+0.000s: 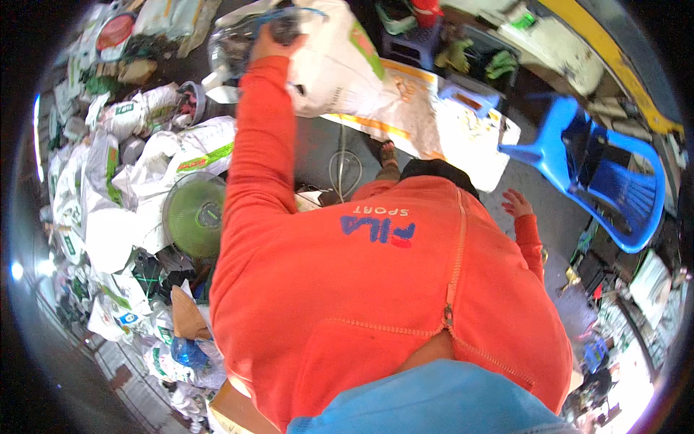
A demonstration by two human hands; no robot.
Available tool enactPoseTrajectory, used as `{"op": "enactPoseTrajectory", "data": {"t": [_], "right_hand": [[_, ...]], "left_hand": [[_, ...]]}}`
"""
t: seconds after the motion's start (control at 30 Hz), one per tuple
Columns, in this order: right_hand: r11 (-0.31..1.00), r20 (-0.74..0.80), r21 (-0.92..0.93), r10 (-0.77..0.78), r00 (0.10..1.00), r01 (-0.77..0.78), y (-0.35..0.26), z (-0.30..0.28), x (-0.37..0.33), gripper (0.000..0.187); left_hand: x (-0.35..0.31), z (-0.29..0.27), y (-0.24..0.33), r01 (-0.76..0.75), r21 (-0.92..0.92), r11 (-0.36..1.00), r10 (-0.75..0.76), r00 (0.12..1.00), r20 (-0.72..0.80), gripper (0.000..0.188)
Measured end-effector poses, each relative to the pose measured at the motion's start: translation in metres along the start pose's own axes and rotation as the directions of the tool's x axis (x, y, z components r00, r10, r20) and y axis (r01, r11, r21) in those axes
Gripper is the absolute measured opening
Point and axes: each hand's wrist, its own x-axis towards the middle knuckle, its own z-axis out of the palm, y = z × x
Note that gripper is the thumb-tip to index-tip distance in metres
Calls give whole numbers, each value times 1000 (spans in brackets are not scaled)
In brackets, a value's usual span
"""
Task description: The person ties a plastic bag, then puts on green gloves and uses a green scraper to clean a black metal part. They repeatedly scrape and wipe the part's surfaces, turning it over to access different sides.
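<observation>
My left hand [272, 47] reaches far forward, its fingers closed round a dark rounded object [286, 27] whose kind I cannot make out. That object is over the mouth of a big white woven sack [336, 65] with a green and red print, where a blue rim and dark clear plastic show beside the hand. Off to my right side, my right hand [517, 204] hangs low with its fingers apart and nothing in them. It is nearest to a blue plastic chair [553, 155]. The sack stands at the edge of a white and orange printed sheet [412, 108].
Filled white sacks [206, 148] crowd the left, with a round green fan [195, 215] among them. A small blue stool [470, 96] stands on the sheet. Behind it, a dark crate [481, 54] holds gloves. A cardboard box [238, 411] sits close at the lower left.
</observation>
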Motion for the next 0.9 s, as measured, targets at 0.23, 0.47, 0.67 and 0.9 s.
{"op": "enactPoseTrajectory", "data": {"t": [0.23,0.47,0.67,0.9], "right_hand": [[723,-344,645,564,751,-248,211,-146,-108,40],[804,-94,460,465,880,-376,234,-158,-52,36],[997,-374,-73,-49,926,24,80,-184,80,43],[914,-690,-404,-279,668,-36,-3,-280,132,34]], "left_hand": [[11,-9,28,227,325,918,-176,968,-179,98],[-191,136,176,-212,203,956,173,966,192,88],[-281,179,186,-244,226,943,-181,192,965,71],[-181,258,308,-108,73,991,-44,246,968,45]]}}
